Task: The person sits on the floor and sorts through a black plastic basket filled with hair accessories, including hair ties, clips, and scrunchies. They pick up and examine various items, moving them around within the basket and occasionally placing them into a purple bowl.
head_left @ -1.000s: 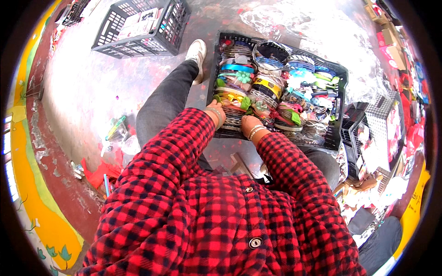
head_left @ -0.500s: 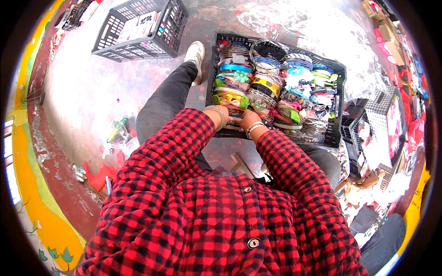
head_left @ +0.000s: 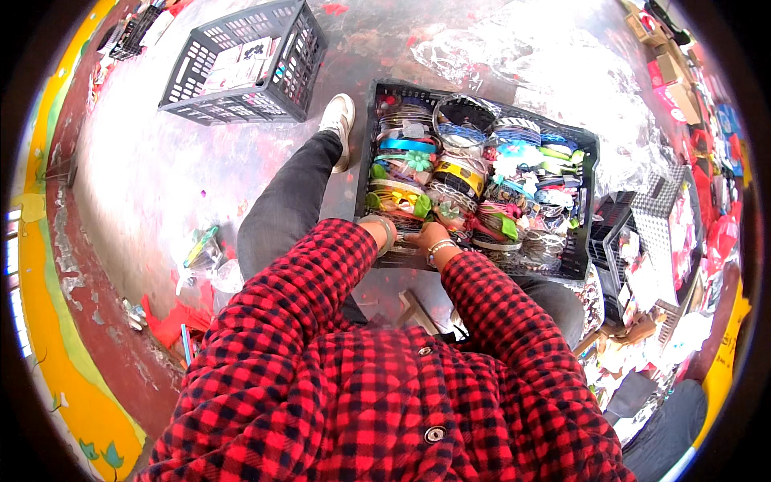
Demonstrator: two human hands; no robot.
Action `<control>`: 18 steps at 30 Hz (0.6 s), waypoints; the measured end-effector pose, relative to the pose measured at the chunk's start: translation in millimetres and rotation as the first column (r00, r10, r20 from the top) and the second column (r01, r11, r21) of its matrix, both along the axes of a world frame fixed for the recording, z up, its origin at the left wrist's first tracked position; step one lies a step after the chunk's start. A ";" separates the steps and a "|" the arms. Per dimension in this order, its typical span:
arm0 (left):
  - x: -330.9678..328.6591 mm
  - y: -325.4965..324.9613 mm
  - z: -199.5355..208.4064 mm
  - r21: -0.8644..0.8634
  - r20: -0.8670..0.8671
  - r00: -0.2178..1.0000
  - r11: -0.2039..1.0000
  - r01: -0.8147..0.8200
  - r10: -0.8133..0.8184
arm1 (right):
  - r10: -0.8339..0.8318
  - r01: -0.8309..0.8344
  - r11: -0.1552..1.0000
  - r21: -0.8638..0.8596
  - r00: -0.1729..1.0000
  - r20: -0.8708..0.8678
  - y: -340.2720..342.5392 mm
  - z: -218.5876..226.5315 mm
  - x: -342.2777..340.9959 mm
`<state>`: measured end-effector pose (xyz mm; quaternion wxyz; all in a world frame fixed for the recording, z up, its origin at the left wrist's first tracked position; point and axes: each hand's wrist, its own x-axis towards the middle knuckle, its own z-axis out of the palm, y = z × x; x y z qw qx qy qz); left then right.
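Observation:
A shallow black plastic crate in front of me is packed with rows of headbands, many in clear wrap and some with flowers or bows. My left hand reaches into its near left corner, below headbands with yellow bows. Beside it, my right hand has its fingers curled, the two hands almost meeting. Both are closed around the nearest bundle of headbands, mostly covered by the hands. Some fingertips are hidden. A light blue band and a green flower lie farther up that row.
A taller grey crate with flat packs stands at the far left. My left leg stretches out beside the headband crate. Clear plastic wrap lies on the floor beyond. Cartons, a black crate and loose packaging crowd the right side.
The crate and both hands sit slightly lower in the picture, as the view has tilted. My hands stay together at the near left corner; the orange-brown bands between them show less.

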<state>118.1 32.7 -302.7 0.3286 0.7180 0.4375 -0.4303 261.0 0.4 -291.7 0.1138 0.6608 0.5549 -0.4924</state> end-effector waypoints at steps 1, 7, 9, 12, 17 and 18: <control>2.2 -1.3 -7.4 0.004 0.004 0.999 0.999 0.046 -0.046 | -0.066 0.066 0.998 0.005 0.998 0.008 -3.1 -17.3 1.9; 2.6 3.5 8.1 0.008 -0.020 0.999 0.999 -0.051 0.051 | -0.123 0.122 0.992 0.029 0.992 0.037 -3.1 -16.3 -2.5; 1.7 3.1 4.1 0.010 -0.025 0.998 0.998 -0.064 0.065 | -0.088 0.088 0.996 -0.034 0.996 0.003 2.6 -10.0 -2.0; 5.1 4.7 15.0 0.020 -0.008 0.995 0.994 -0.104 0.104 | 0.157 -0.171 0.980 0.099 0.979 0.131 24.8 7.6 -0.3; 5.3 12.5 21.0 -0.027 0.086 0.989 0.992 0.124 -0.122 | -0.171 0.017 0.788 0.615 0.967 0.191 80.7 53.7 13.7; 7.9 16.8 40.8 0.005 0.156 0.981 0.993 0.120 -0.119 | -0.166 -0.016 0.715 0.699 0.967 0.191 88.3 51.8 29.1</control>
